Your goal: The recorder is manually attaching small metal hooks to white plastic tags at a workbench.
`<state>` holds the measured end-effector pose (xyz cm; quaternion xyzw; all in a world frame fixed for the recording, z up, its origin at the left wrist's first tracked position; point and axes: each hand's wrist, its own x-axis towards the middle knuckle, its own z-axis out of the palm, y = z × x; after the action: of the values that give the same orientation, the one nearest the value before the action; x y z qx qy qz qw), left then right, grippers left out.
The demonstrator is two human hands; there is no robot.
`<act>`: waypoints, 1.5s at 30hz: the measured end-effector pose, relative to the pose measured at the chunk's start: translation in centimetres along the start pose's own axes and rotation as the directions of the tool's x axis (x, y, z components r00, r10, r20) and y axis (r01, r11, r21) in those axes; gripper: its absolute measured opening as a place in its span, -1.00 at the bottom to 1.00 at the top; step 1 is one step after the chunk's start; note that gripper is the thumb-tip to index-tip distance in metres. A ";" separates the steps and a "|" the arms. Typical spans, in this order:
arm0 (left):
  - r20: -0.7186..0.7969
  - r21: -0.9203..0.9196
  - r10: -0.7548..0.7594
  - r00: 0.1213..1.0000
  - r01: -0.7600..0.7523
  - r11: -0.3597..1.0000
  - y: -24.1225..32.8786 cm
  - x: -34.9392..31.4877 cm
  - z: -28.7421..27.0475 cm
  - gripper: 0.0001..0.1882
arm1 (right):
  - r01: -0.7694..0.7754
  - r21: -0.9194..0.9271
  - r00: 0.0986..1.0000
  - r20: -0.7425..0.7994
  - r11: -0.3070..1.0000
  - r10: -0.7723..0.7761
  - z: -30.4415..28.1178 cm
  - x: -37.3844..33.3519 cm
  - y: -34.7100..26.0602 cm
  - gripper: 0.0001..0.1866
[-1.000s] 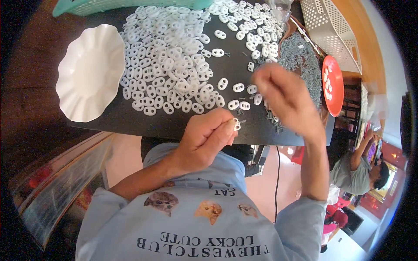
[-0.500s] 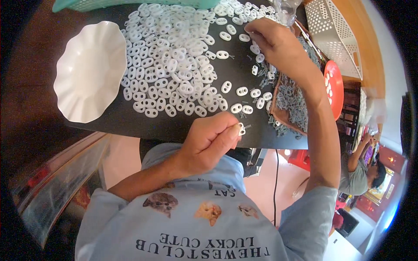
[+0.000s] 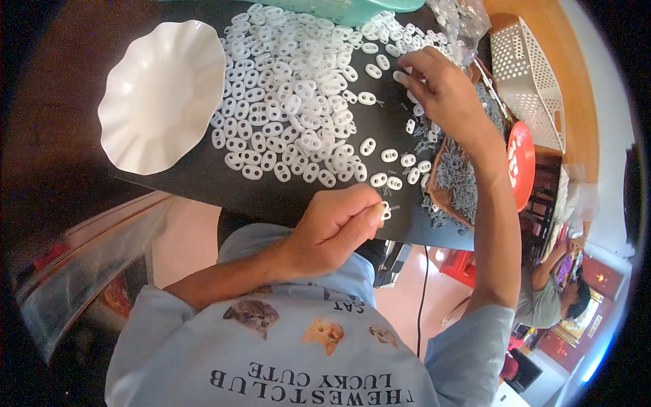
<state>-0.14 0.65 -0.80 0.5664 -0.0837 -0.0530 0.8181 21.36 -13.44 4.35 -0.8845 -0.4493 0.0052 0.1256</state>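
Observation:
My left hand (image 3: 339, 227) is closed in a pinch at the table's near edge. Between its thumb and forefinger sits a small white oval two-hole plastic piece (image 3: 386, 212), with a thin grey screw (image 3: 395, 207) sticking out to the right. Farther off, my right hand (image 3: 444, 91) hovers low over the table, thumb and forefinger apart. One fingertip is at a blurred white piece; whether it touches is unclear. A large heap of such pieces (image 3: 291, 102) covers the table's middle. Under my right wrist lies a brown tray (image 3: 444, 205) piled with grey screws (image 3: 458, 166).
A white scalloped dish (image 3: 163, 98) stands at the left. Along the far edge is a green basket (image 3: 352, 10), with a clear plastic bag (image 3: 468, 24) beside it. A white perforated basket (image 3: 529, 81) and a red plate (image 3: 519, 190) are at the right. Another person (image 3: 549, 292) sits beyond.
The whole view has shifted, so the table appears farther right and lower. My left hand keeps its pinch on the white piece. My right hand's fingers have come slightly lower beside a loose piece.

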 end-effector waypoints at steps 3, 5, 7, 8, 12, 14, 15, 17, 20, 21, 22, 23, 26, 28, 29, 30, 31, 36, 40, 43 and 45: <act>-0.017 0.012 0.012 1.000 -0.012 1.000 -0.1 0.0 0.1 -0.81 | -0.011 0.025 1.000 -0.016 1.000 0.012 0.0 0.3 -0.2 -0.83; -0.024 0.015 0.018 1.000 -0.018 1.000 -0.2 0.0 0.2 -0.81 | -0.003 0.014 1.000 -0.030 1.000 0.004 0.4 0.7 -0.2 -0.83; -0.031 0.037 0.042 0.999 -0.041 0.999 -0.2 0.1 0.2 -0.82 | 0.026 0.001 0.991 -0.130 1.000 -0.026 1.1 1.5 0.2 -0.83; -0.031 0.038 0.041 0.999 -0.040 0.998 -0.3 0.1 0.2 -0.82 | 0.026 0.002 0.991 -0.131 1.000 -0.026 1.1 1.7 0.4 -0.83; -0.019 0.051 0.056 0.998 -0.055 0.997 -0.2 0.1 0.1 -0.82 | -0.083 0.039 0.997 0.006 0.996 0.083 1.3 2.8 0.5 -0.79; -0.014 0.059 0.057 0.998 -0.057 0.997 -0.2 0.1 0.2 -0.83 | -0.130 0.050 0.990 0.057 0.990 0.127 1.4 3.1 0.6 -0.78; -0.023 0.062 0.066 0.998 -0.065 0.996 -0.4 0.1 0.2 -0.82 | -0.129 0.036 0.991 0.044 0.991 0.127 1.7 3.2 0.5 -0.79; -0.027 0.066 0.075 0.997 -0.073 0.995 -0.5 0.0 0.3 -0.82 | -0.131 0.022 0.991 0.028 0.991 0.130 2.1 3.4 0.5 -0.79; -0.039 0.074 0.068 0.997 -0.065 0.995 -0.3 0.0 0.6 -0.81 | -0.118 -0.003 0.993 0.033 0.993 0.118 2.0 3.2 0.4 -0.80; -0.054 0.061 0.046 0.997 -0.043 0.997 -0.3 0.0 0.6 -0.80 | -0.069 -0.032 0.998 -0.002 0.997 0.069 2.2 3.2 0.2 -0.80; -0.067 0.047 0.023 0.997 -0.020 0.999 -0.3 -0.1 0.7 -0.79 | -0.023 -0.063 0.999 -0.035 0.998 0.021 2.3 3.1 0.0 -0.80; -0.060 0.045 0.021 0.998 -0.018 0.999 -0.3 0.0 0.7 -0.79 | -0.030 -0.063 0.999 -0.036 0.998 0.028 1.9 2.5 -0.1 -0.80; -0.063 0.031 0.039 0.997 -0.037 0.999 -0.3 -0.2 0.5 -0.78 | -0.095 0.042 0.987 -0.125 0.995 0.099 -1.2 0.1 -3.7 -0.79; -0.067 0.005 0.042 0.997 -0.041 0.999 -0.4 -0.1 0.5 -0.79 | -0.253 0.407 0.965 0.046 0.878 0.257 -2.9 -2.6 -5.4 -0.76; -0.065 0.001 0.035 0.997 -0.035 0.999 -0.4 -0.1 0.6 -0.79 | -0.260 0.408 0.964 0.050 0.875 0.263 -3.5 -4.0 -6.5 -0.76; -0.084 -0.012 0.013 0.996 -0.014 1.000 -0.5 -0.1 0.6 -0.79 | -0.393 0.531 0.919 0.196 0.750 0.343 -3.9 -5.3 -7.6 -0.76; -0.092 -0.027 -0.011 0.996 0.008 1.000 -0.5 -0.1 0.6 -0.79 | -0.526 0.614 0.849 0.345 0.588 0.399 -4.1 -6.4 -8.3 -0.76; -0.066 -0.054 -0.071 0.995 0.068 0.996 0.1 -0.1 0.5 -0.78 | -0.374 0.693 0.926 0.247 0.616 0.285 -2.3 -9.7 -8.7 -0.78; -0.093 -0.119 -0.100 0.991 0.089 0.989 0.3 0.0 0.8 -0.80 | -0.373 0.742 0.927 0.267 0.557 0.265 -2.0 -10.3 -8.8 -0.77; -0.092 -0.131 -0.131 0.987 0.118 0.984 0.6 0.0 0.8 -0.80 | -0.378 0.750 0.925 0.281 0.543 0.256 -2.2 -10.4 -8.8 -0.77; -0.069 -0.114 -0.129 0.989 0.121 0.986 0.7 0.1 0.7 -0.80 | -0.377 0.752 0.926 0.285 0.540 0.249 -2.2 -10.4 -8.9 -0.77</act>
<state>-0.23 0.20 0.08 0.5267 -0.0138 -0.0871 0.8455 8.40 -17.14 7.39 -0.7977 -0.2415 0.2907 0.4699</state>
